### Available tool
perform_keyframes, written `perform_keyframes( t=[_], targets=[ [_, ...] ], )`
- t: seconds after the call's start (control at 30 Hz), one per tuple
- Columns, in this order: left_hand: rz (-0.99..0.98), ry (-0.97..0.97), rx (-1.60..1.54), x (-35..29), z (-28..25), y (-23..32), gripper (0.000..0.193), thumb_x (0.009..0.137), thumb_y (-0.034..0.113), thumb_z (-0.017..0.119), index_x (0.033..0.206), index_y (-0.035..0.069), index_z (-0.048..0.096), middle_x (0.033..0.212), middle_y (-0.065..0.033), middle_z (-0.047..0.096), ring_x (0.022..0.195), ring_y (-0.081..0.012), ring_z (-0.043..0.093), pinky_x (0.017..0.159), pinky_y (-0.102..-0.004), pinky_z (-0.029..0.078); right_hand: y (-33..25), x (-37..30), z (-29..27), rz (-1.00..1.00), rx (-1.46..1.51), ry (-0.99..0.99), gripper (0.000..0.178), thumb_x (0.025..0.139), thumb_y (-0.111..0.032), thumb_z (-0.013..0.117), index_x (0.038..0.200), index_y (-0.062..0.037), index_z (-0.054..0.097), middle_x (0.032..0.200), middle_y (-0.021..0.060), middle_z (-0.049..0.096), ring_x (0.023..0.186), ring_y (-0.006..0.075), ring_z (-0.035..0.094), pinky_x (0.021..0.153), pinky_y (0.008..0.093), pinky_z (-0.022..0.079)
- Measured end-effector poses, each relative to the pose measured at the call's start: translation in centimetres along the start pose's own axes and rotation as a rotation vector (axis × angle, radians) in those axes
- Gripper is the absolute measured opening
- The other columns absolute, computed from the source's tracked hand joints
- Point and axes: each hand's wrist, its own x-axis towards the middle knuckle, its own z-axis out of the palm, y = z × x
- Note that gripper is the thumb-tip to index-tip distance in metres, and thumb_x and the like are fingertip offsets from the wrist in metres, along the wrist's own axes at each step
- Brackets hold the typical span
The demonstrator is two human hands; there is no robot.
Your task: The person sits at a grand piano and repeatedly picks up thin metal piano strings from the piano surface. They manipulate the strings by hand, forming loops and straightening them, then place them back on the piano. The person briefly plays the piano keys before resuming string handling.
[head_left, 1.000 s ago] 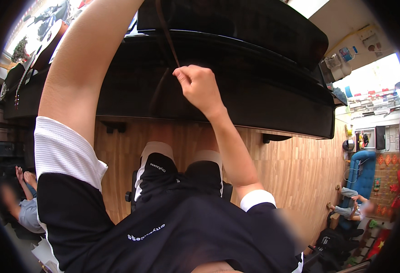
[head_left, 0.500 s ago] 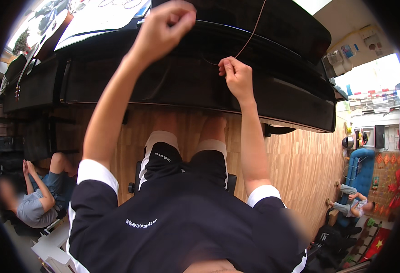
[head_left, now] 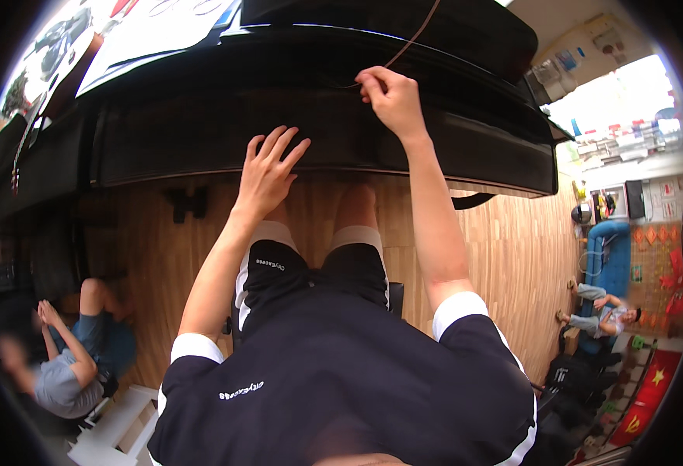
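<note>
A thin brown cord (head_left: 413,40) runs down from the top edge of the view to my right hand (head_left: 393,99), which is pinched closed on it. A fine end of the cord pokes out to the left of those fingers, faint against the dark surface. In front of me is a long, glossy black piece of furniture (head_left: 194,136) shaped like an upright piano; no keys show. My left hand (head_left: 268,172) is open with fingers spread, holding nothing. It lies over the front face near the lower edge; whether it touches I cannot tell.
White paper sheets (head_left: 151,39) lie on top at the left. A seated person (head_left: 69,369) is at the lower left, beside a white frame (head_left: 116,431). Another person (head_left: 602,311) sits on a blue sofa (head_left: 609,252) at the right. The floor (head_left: 505,272) is wooden.
My left hand has come down from the top of the black furniture to its front, and its fingers have spread. My right hand keeps the cord, slightly higher and further left in view.
</note>
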Motion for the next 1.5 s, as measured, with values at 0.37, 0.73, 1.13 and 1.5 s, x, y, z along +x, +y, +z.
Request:
perform_keyframes(
  t=[0.37, 0.73, 1.13, 1.5],
  targets=[
    [0.301, 0.002, 0.002, 2.2, -1.3, -2.5, 0.047, 0.069, 0.014, 0.079, 0.114, 0.010, 0.067, 0.126, -0.0082, 0.063, 0.123, -0.0286, 0.057, 0.099, -0.0423, 0.048, 1.2, -5.5, -3.1, 0.142, -0.178, -0.161, 0.026, 0.089, -0.020, 0.072, 0.109, -0.0034, 0.072, 0.092, 0.0112, 0.075, 0.082, 0.0187, 0.072, 0.078, 0.0306, 0.056],
    [0.441, -0.008, 0.067, 0.7, 0.1, -2.6, 0.034, 0.077, 0.000, 0.065, 0.111, 0.001, 0.064, 0.128, -0.0165, 0.064, 0.123, -0.0358, 0.060, 0.103, -0.0465, 0.051, 7.6, -18.8, -9.8, 0.046, -0.492, 0.181, 0.030, 0.076, -0.015, 0.079, 0.105, -0.0087, 0.073, 0.120, 0.0127, 0.065, 0.114, 0.0325, 0.060, 0.097, 0.0419, 0.050],
    [0.292, 0.012, -0.092, 1.0, -1.9, -1.9, 0.032, 0.074, 0.000, 0.074, 0.105, 0.006, 0.069, 0.123, -0.0077, 0.069, 0.117, -0.0284, 0.065, 0.096, -0.0387, 0.056, 13.4, -21.2, -5.1, 0.547, 0.888, 0.527, 0.032, 0.101, -0.024, 0.062, 0.119, 0.0030, 0.061, 0.107, 0.0161, 0.070, 0.099, 0.0247, 0.069, 0.091, 0.0373, 0.056],
    [0.243, 0.170, -0.008, -1.0, 1.1, -2.1, 0.029, 0.086, -0.002, 0.069, 0.115, -0.003, 0.068, 0.125, -0.0163, 0.068, 0.122, -0.0329, 0.062, 0.106, -0.0473, 0.050, 12.5, -19.0, -4.1, 0.668, 0.868, 0.690, 0.021, 0.103, -0.017, 0.057, 0.096, 0.0017, 0.064, 0.085, 0.0129, 0.071, 0.071, 0.0191, 0.071, 0.062, 0.0271, 0.059]
  ],
)
